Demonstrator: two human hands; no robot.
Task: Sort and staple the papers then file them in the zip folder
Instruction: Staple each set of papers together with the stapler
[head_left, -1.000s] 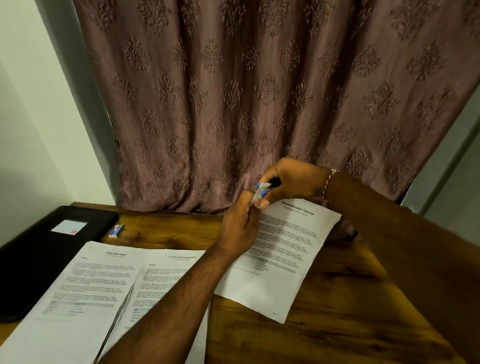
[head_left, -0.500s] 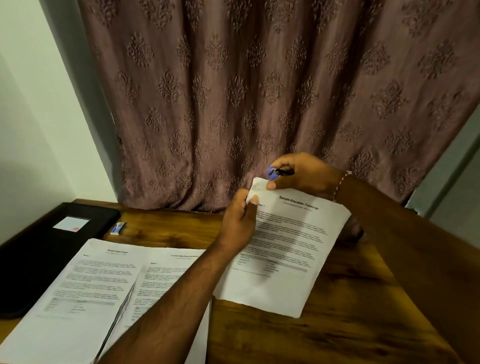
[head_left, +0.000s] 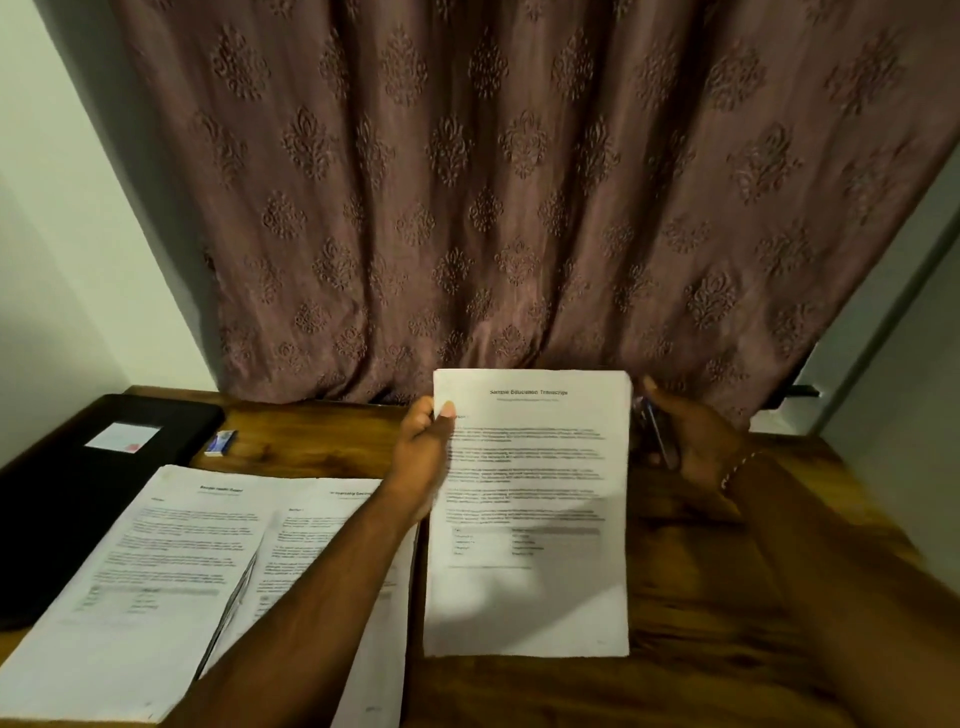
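Your left hand (head_left: 423, 457) pinches the transcript (head_left: 530, 519) at its 10 o'clock edge; your right hand (head_left: 693, 441) grips the stapler (head_left: 657, 436) at 2 o'clock

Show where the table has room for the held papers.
Bare table lies between the held papers and the right forearm; a smaller strip runs between staple box and left hand. Zip folder and two paper stacks crowd the left.

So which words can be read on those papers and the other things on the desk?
"Sample Education Transcript": heading of the held paper.
Its body text, the two flat papers, the folder label, the small box: too blurred to read.
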